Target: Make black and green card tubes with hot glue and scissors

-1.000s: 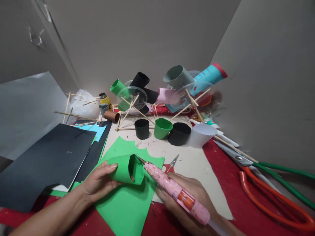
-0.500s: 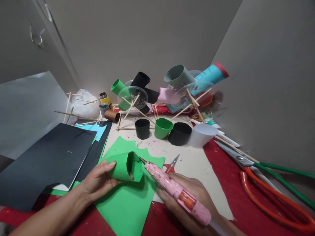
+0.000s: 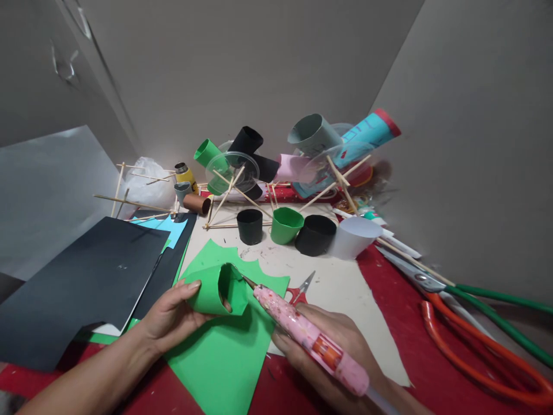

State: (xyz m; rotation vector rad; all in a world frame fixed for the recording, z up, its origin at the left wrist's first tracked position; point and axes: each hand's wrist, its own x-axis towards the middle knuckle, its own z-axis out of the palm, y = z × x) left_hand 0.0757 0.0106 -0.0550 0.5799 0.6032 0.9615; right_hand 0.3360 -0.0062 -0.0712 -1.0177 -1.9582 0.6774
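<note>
My left hand (image 3: 170, 317) is closed round a rolled green paper cone (image 3: 216, 295), thumb on top and a fingertip showing inside its open mouth. My right hand (image 3: 332, 360) grips a pink glue gun (image 3: 309, 338), its nozzle touching the rim of the cone's mouth. Both are held just above a cut green paper sheet (image 3: 224, 363) lying on the red table (image 3: 432, 369).
Black paper sheets (image 3: 82, 282) lie at the left. Small red scissors (image 3: 301, 291) sit by the glue gun. Black, green and white paper cups (image 3: 286, 226) stand behind on beige card (image 3: 341, 288). A stick-and-cone model (image 3: 259, 167) fills the back. Large orange and green shears (image 3: 475, 328) lie right.
The green cone has shifted slightly left and turned a little in my left hand; the glue gun nozzle followed to its rim. Little else moved.
</note>
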